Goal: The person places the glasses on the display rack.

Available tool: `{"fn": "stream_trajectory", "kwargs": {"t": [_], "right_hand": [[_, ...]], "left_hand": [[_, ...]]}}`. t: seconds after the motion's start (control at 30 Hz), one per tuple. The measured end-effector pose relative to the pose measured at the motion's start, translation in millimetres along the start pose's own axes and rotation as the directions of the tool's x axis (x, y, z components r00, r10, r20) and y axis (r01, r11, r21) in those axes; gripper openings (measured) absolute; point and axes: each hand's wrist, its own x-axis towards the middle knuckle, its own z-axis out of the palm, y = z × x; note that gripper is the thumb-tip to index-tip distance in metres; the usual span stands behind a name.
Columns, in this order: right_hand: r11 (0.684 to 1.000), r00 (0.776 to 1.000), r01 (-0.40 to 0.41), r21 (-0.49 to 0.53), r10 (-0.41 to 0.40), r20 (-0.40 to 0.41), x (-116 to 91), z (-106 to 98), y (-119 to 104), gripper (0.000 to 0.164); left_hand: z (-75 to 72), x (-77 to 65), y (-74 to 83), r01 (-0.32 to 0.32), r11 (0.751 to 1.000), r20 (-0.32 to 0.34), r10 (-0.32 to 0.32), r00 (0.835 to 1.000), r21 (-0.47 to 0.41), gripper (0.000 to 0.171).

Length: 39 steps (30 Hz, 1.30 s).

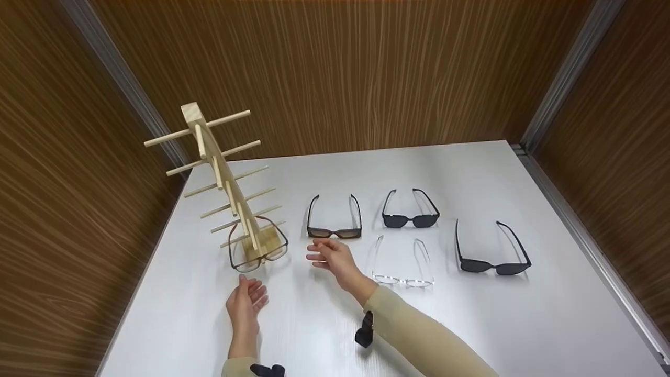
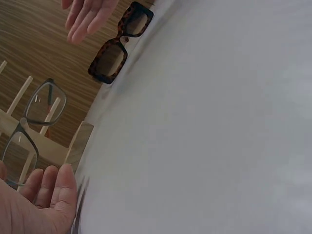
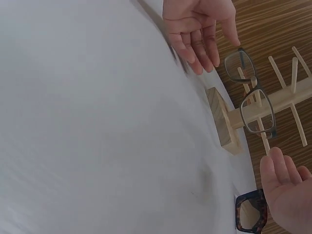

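Note:
A pair of dark-rimmed eyeglasses (image 3: 255, 87) sits across the low pegs of a wooden peg stand (image 1: 225, 175). My left hand (image 1: 245, 303) is just in front of these eyeglasses, palm turned inward and fingers relaxed, holding nothing. Over the table to the right of the stand, my right hand (image 1: 335, 261) has its fingers extended and holds nothing. Its fingertips lie close in front of the tortoiseshell sunglasses (image 2: 108, 61), whose temples point away from me. In the right wrist view, both hands flank the eyeglasses on the stand with a gap on either side.
Clear-framed eyeglasses (image 1: 403, 281) lie beside my right forearm. Farther right are black sunglasses (image 1: 411, 221) and another black pair (image 1: 494, 268), temples unfolded. The white table (image 1: 555, 314) is enclosed by wood-grain panels (image 1: 356, 78) at the back and sides.

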Motion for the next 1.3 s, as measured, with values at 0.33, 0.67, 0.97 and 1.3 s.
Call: {"fn": "stream_trajectory", "kwargs": {"t": [0.33, 0.67, 0.97, 1.3], "right_hand": [[0.999, 0.998, 0.027, -0.029, -0.025, 0.05, -10, -12, -4, 0.029], [0.993, 0.987, 0.034, -0.114, -0.016, 0.158, -23, -25, -12, 0.031], [0.991, 0.982, 0.03, -0.134, -0.004, 0.187, -34, -42, -25, 0.035], [0.987, 0.99, 0.044, -0.158, -0.022, 0.138, -42, -64, -36, 0.041]], "left_hand": [[15.7, -8.4, -6.1, 0.021, 1.0, 0.052, -0.022, 0.998, 0.02, 0.053], [32.7, -18.5, -5.0, 0.001, 0.999, 0.113, -0.005, 0.994, 0.041, 0.048], [47.4, -32.0, -2.9, -0.035, 0.999, 0.21, 0.034, 0.977, 0.0, 0.051], [64.0, -39.5, -5.4, -0.052, 0.998, 0.288, 0.044, 0.957, 0.02, 0.054]]}}
